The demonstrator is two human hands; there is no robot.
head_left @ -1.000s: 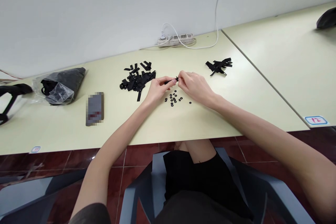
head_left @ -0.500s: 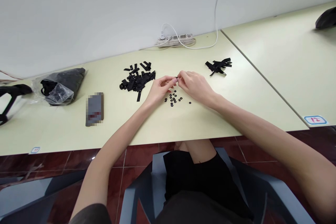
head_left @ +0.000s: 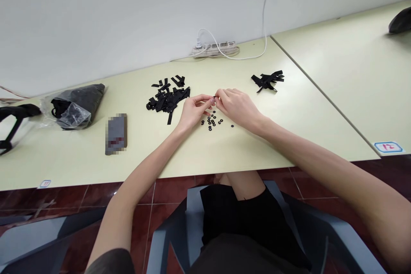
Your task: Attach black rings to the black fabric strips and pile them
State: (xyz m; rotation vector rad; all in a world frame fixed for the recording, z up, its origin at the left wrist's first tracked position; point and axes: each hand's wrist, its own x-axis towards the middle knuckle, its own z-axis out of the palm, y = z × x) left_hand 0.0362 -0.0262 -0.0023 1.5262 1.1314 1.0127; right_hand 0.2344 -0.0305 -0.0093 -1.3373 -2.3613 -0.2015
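Observation:
My left hand (head_left: 193, 111) and my right hand (head_left: 233, 105) meet fingertip to fingertip above the pale table. Both are closed in a pinch on a small black strip (head_left: 214, 97), mostly hidden by the fingers. Just below them lie several small round black buttons (head_left: 212, 122), one (head_left: 232, 126) set apart to the right. A pile of short black fabric strips (head_left: 168, 100) is to the left of my left hand. A smaller heap of similar strips (head_left: 268, 81) lies beyond my right hand, to the right.
A white power strip (head_left: 214, 49) with a cable stands against the wall. To the left are a dark flat object (head_left: 116, 134), blurred out, and a clear plastic bag (head_left: 75, 109) with black material. A seam (head_left: 324, 94) divides the table (head_left: 205, 160) on the right.
My fingertips have shifted slightly to the left with the black strip, and less of it shows between them. The piles and buttons lie as before.

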